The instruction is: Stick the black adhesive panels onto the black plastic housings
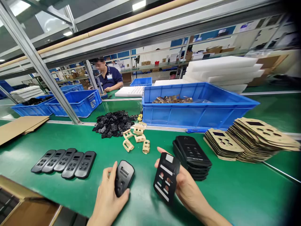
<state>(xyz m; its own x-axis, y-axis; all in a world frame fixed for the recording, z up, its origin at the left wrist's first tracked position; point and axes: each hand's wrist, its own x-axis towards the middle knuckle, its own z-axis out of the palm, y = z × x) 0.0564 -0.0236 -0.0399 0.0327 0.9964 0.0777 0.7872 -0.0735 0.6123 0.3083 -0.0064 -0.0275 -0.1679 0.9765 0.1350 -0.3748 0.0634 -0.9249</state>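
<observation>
My left hand (109,191) grips a dark grey remote-like housing (124,177) by its sides, its buttons facing up, low over the green table (80,197). In my right hand (188,188) is a thin black panel (166,179), tilted upright, with holes and pale strips on the side that shows. Behind that hand stands a stack of black panels (191,153). Several similar housings (78,164) lie in an overlapping row at the left. Curled tan backing pieces (139,138) are scattered beyond my hands, beside a heap of small black parts (114,122).
A large blue bin (188,113) holds brown scraps. Tan-faced sheets (261,138) are stacked at the right. Cardboard (21,127) lies at the left, and an open carton (30,210) is below the table edge. Across the bench sits a person (110,77) near white foam.
</observation>
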